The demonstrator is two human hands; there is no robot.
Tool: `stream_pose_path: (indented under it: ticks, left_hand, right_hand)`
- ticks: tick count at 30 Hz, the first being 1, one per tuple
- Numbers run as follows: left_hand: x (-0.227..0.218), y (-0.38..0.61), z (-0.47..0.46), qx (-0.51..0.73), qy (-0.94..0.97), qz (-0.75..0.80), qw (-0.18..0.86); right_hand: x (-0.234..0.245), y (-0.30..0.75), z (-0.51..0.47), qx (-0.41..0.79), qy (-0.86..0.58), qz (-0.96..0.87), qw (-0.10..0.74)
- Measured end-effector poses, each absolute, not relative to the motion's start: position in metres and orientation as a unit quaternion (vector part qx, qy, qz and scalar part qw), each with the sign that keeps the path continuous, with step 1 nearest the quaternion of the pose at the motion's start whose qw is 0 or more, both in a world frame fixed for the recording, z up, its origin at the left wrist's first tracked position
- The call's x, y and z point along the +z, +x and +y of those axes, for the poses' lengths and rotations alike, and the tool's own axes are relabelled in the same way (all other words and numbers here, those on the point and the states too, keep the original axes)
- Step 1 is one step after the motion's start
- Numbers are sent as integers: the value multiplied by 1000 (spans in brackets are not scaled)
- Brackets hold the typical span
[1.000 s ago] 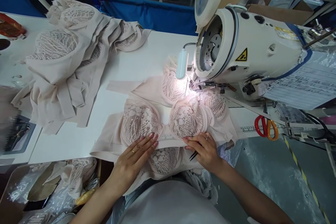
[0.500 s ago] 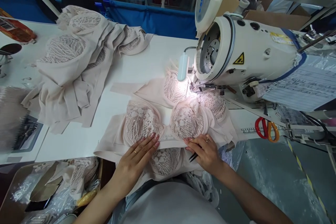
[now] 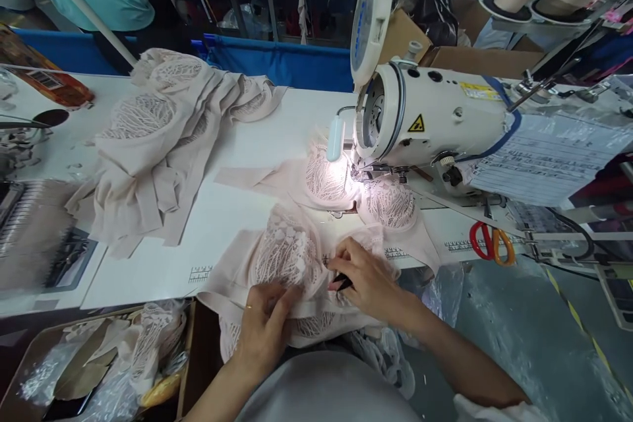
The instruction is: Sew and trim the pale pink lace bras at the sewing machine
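Head view: both hands' grip, left hand (image 3: pixel 264 323) and right hand (image 3: pixel 366 280), pinches the lace bra (image 3: pixel 287 254) between them.

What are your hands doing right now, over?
Left hand gripping lace bra at table edge. Right hand pinching it, small dark tool in fingers. Sewing machine beyond, nothing blocking.

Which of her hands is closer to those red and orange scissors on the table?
The right hand. It grips the lace bra at the table edge, left of the scissors in the picture. The left hand pinches the bra farther left still.
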State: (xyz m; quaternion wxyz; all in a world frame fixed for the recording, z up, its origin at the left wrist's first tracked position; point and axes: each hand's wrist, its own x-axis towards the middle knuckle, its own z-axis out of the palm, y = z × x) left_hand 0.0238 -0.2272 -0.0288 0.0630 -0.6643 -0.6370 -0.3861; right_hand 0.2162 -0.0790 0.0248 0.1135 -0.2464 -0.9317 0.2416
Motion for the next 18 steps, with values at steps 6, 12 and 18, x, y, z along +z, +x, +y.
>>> stream_pose_path:
  ticks: [6, 12, 18]
  left_hand:
    - [7, 54, -226, -511, -644, -506, -260]
    - [2, 84, -197, -472, -537, -471, -517]
    - [-10, 93, -178, -534, -567, -481, -403]
  right_hand:
    - [68, 250, -87, 469, -84, -875, 88]
    - [74, 281, -95, 524, -243, -809, 105]
    - [51, 300, -102, 513, -321, -787, 122]
